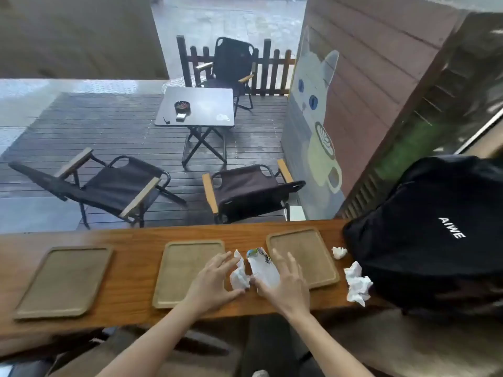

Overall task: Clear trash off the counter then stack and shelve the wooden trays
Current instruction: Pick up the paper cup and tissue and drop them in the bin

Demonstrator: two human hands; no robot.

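Three wooden trays lie flat in a row on the wooden counter (pixel 130 303): a left tray (pixel 65 280), a middle tray (pixel 182 270) and a right tray (pixel 307 254). Between the middle and right trays sit a crumpled white tissue (pixel 239 276) and a flattened white wrapper with a coloured end (pixel 262 266). My left hand (pixel 213 281) has spread fingers touching the tissue. My right hand (pixel 285 284) rests spread over the wrapper. A small paper ball (pixel 339 252) and a larger crumpled paper (pixel 358 284) lie to the right of the right tray.
A black bag (pixel 435 229) with white lettering sits on the counter's right end, close to the crumpled papers. Beyond the counter is a deck with three folding chairs and a small black table (pixel 196 107).
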